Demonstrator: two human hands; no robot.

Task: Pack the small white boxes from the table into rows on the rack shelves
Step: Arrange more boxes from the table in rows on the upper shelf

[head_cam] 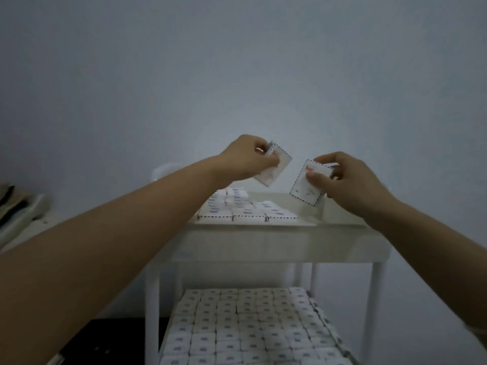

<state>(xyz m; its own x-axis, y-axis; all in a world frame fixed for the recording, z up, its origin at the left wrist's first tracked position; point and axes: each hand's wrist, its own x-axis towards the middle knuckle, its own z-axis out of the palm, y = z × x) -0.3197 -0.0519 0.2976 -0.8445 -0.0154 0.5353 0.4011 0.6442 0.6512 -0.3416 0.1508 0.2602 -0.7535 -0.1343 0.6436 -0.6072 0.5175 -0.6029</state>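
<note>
Aloft, left grip [245,159] and right grip [350,180] each pinch one dash-edged white box [307,191]

Two hands: the left hand [245,159] pinches one small white box [278,171], the right hand [345,177] a second box [305,193]. One rack [152,299] shows two shelves. Just below the hands, the upper batch [247,209] has three boxes in its front row; the lower grid [245,327] is too dense to count.

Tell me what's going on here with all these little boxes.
A person is stocking a white rack. The left grip pinches a small white box and the right grip holds another box, both above the top shelf, which has a partial block of boxes on its left. The lower shelf's rows look full.
</note>
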